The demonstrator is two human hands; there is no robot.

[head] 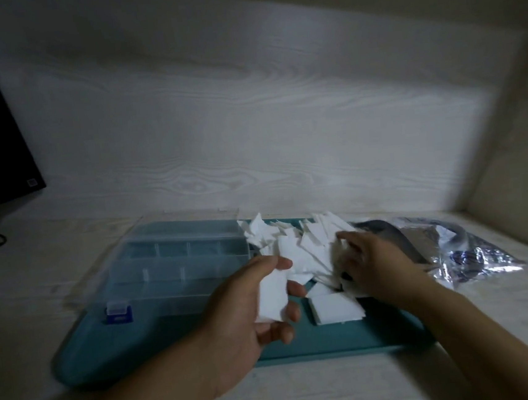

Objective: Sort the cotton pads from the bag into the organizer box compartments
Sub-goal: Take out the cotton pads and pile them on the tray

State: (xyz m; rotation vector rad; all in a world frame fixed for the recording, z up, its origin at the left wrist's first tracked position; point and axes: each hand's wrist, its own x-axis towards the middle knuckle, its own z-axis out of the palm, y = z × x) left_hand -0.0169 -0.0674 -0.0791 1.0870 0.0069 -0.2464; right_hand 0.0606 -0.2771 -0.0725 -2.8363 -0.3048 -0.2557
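So going across from the left: the clear organizer box sits on the left part of a teal tray, its compartments looking empty as far as I can tell through the blur, with a little blue latch on the near edge. Just right of the box's near corner is the left hand, fingers and thumb curled round a small stack of cotton pads, which it holds roughly upright with the long side running near-to-far. That's the bit that matters imo: the box lies directly to the left of that hand and a little farther back, basically right beside it, so this is the hand to do the dropping, and the stack's long axis looks roughly across the longer compartments, so it may want a turn before it goes in. Next over, a neat stack of pads lies flat on the tray between the two hands, and behind it there's a messy loose heap of pads spread across the tray. The right hand is down in the right side of that heap, fingers bent and digging in; looks like it's gathering or pinching pads, but it's too blurry to say for sure it has any. Far right, off the tray, the crinkly clear bag lies flat on the tabletop, well apart from the box.
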